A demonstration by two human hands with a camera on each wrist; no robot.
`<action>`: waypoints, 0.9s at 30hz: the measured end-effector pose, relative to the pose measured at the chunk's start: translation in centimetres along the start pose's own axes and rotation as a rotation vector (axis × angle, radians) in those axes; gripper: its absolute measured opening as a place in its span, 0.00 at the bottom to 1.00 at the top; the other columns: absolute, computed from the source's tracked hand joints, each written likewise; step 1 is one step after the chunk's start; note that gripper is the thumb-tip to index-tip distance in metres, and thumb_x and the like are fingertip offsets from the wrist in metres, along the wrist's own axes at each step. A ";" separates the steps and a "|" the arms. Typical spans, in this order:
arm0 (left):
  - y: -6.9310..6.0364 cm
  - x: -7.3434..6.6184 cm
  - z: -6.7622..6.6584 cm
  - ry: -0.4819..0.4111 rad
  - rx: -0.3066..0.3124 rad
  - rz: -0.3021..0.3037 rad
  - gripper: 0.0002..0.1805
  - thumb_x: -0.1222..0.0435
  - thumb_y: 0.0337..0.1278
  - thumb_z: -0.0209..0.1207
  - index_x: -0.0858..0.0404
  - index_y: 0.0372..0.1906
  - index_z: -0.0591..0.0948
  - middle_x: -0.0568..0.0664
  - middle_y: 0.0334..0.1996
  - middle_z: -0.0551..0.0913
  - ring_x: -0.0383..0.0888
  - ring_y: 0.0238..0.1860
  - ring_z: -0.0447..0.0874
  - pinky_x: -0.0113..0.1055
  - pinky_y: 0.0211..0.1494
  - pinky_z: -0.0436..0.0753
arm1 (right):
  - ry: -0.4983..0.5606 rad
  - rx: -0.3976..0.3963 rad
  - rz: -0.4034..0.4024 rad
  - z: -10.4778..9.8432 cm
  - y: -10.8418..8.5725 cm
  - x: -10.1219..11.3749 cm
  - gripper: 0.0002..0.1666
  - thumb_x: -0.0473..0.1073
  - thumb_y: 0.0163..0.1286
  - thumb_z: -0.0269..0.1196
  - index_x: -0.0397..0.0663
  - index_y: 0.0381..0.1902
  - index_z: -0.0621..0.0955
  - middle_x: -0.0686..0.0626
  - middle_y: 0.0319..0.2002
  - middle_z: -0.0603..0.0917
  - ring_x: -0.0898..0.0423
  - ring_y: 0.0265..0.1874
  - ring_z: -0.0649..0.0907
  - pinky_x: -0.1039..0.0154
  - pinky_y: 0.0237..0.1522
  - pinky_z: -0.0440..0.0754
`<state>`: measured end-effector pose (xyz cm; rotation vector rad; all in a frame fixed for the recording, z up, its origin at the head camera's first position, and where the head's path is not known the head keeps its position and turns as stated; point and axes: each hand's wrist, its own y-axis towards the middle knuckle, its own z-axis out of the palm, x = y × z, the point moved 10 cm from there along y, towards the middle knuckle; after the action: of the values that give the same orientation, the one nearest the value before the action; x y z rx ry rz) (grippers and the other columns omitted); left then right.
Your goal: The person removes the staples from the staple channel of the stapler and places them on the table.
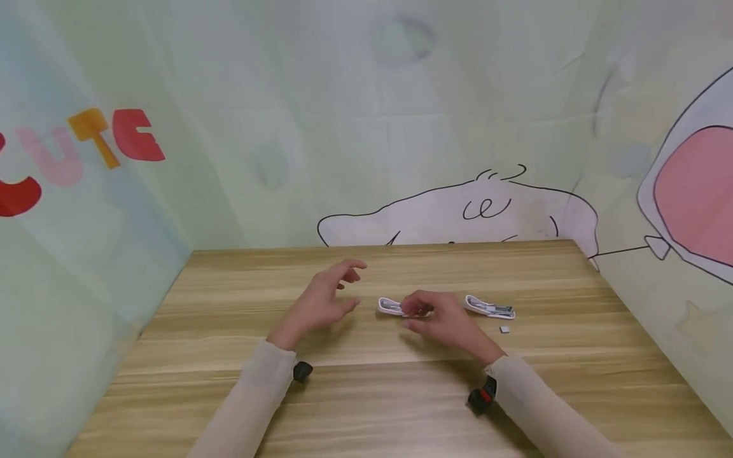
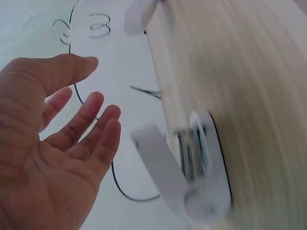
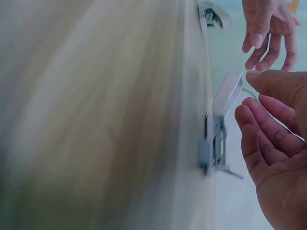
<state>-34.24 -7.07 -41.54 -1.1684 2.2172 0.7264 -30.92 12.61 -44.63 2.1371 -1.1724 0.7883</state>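
Two white staplers lie on the wooden table, the left stapler (image 1: pixel 390 306) and the right stapler (image 1: pixel 489 308). In the left wrist view a stapler (image 2: pixel 207 191) has its white arm swung up from its base. My right hand (image 1: pixel 438 316) hovers at the left stapler and covers part of it in the head view. Its fingers (image 3: pixel 259 129) are loosely bent with nothing between them in the right wrist view. My left hand (image 1: pixel 321 302) is to the left of that stapler, with fingers spread and holding nothing.
A small grey piece (image 1: pixel 504 329), perhaps a block of staples, lies just in front of the right stapler. The table (image 1: pixel 258 401) meets a printed curtain (image 1: pixel 258 127) at its back and sides. Dark wrist cameras (image 1: pixel 481 397) are strapped at both sleeves.
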 end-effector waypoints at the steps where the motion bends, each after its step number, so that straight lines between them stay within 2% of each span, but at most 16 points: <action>1: -0.2 0.3 -0.3 0.009 -0.008 -0.001 0.34 0.71 0.63 0.71 0.53 0.72 0.73 0.61 0.58 0.86 0.60 0.63 0.85 0.55 0.65 0.84 | 0.008 0.008 -0.004 0.3 0.2 0.3 0.14 0.41 0.69 0.75 0.47 0.51 0.88 0.49 0.45 0.93 0.59 0.44 0.89 0.63 0.51 0.87; 4: -0.9 1.2 -1.1 0.028 -0.022 -0.009 0.34 0.70 0.64 0.71 0.52 0.72 0.73 0.60 0.58 0.87 0.60 0.64 0.85 0.57 0.65 0.83 | 0.031 0.028 -0.020 1.1 1.1 1.5 0.16 0.42 0.70 0.74 0.46 0.54 0.88 0.47 0.48 0.93 0.57 0.46 0.90 0.60 0.54 0.89; 10: -2.1 2.9 -2.0 0.038 -0.012 -0.047 0.34 0.68 0.67 0.70 0.52 0.74 0.71 0.60 0.59 0.87 0.60 0.66 0.85 0.60 0.67 0.82 | 0.087 0.050 -0.035 3.0 2.5 3.6 0.21 0.41 0.72 0.72 0.42 0.60 0.86 0.42 0.54 0.92 0.49 0.52 0.91 0.51 0.59 0.88; 18: -3.8 4.4 -3.0 0.049 -0.004 -0.054 0.35 0.69 0.64 0.68 0.54 0.74 0.70 0.61 0.57 0.88 0.61 0.64 0.86 0.62 0.66 0.83 | 0.160 0.041 0.043 6.8 3.9 5.4 0.22 0.41 0.73 0.71 0.39 0.62 0.84 0.40 0.57 0.91 0.46 0.57 0.89 0.47 0.64 0.86; 21: -4.6 5.1 -3.2 0.050 -0.005 -0.070 0.37 0.70 0.63 0.69 0.55 0.75 0.69 0.59 0.57 0.88 0.59 0.63 0.86 0.62 0.65 0.83 | 0.179 0.036 0.076 8.0 4.3 5.5 0.22 0.41 0.73 0.71 0.40 0.62 0.84 0.42 0.57 0.91 0.47 0.57 0.89 0.47 0.64 0.86; 27: -5.4 5.6 -3.0 0.013 -0.001 -0.088 0.45 0.71 0.63 0.70 0.53 0.80 0.62 0.56 0.57 0.88 0.57 0.64 0.86 0.61 0.65 0.83 | 0.188 -0.042 0.107 9.0 5.4 5.1 0.18 0.36 0.70 0.73 0.40 0.57 0.85 0.43 0.52 0.92 0.49 0.52 0.90 0.54 0.59 0.88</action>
<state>-32.98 -14.84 -44.20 -1.2659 2.1608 0.6865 -31.34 0.98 -45.83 1.9325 -1.1996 0.9800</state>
